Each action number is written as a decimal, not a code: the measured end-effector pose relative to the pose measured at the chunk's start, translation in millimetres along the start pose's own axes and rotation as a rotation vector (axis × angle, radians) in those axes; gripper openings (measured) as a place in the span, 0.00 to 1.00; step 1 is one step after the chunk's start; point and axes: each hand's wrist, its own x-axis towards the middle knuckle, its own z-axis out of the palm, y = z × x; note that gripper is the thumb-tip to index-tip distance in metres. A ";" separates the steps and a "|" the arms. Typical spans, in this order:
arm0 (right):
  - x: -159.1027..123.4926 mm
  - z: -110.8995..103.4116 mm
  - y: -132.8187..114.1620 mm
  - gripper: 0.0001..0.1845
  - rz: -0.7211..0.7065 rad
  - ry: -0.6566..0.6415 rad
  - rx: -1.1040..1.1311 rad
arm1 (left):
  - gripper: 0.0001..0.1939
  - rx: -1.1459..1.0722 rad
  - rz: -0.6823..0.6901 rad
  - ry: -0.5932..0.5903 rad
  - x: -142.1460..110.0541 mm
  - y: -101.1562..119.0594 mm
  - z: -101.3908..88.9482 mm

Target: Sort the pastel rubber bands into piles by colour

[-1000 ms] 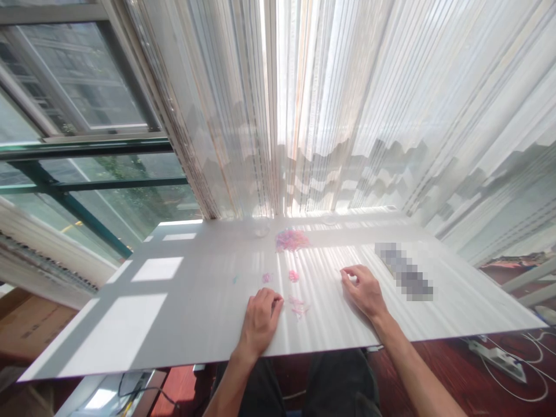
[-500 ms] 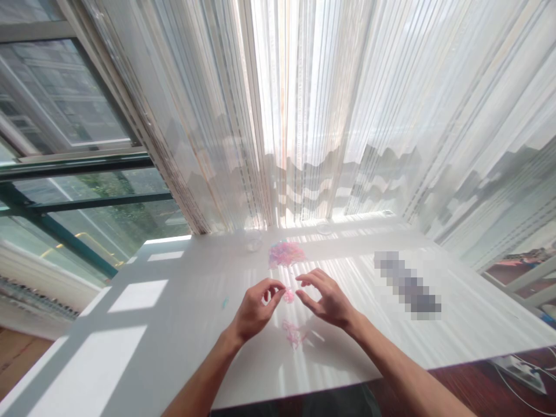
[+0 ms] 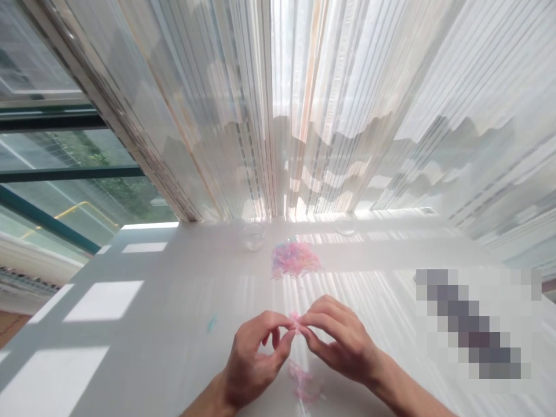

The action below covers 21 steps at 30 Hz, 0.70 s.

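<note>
Between my hands, just above the white table [image 3: 174,359], is a small pink cluster [image 3: 295,316] of thin plastic-looking pieces. My left hand [image 3: 260,353] pinches its left side between thumb and forefinger. From the right, the fingertips and thumb of my right hand [image 3: 341,341] close on the same cluster. The fingers cover most of it, so its exact kind cannot be made out. Loose pink pieces [image 3: 303,382] lie on the table below the hands. Beyond them is a larger heap of pink, lilac and blue pieces [image 3: 295,259].
A small teal piece [image 3: 211,323] lies left of my hands. Towards the curtain [image 3: 299,116] stand a clear round container [image 3: 253,238] and another clear round item [image 3: 346,228]. A pixelated long dark object [image 3: 471,324] lies at the right. A window [image 3: 65,145] is at the left.
My right hand has closed in from the right and now touches the pink cluster, where it was apart before. The camera view has shifted closer, so the table things appear larger.
</note>
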 end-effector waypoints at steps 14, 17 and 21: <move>-2.7 -2.6 0.5 0.10 0.065 -0.077 -0.006 | 0.07 0.065 0.007 -0.041 -3.8 -9.9 -5.2; -1.9 -5.1 2.7 0.08 0.097 -0.109 0.003 | 0.07 0.085 0.038 -0.088 -2.9 -14.2 -5.9; -3.9 -10.4 8.2 0.05 0.183 -0.202 0.020 | 0.06 0.173 0.076 -0.219 -0.5 -21.4 -7.0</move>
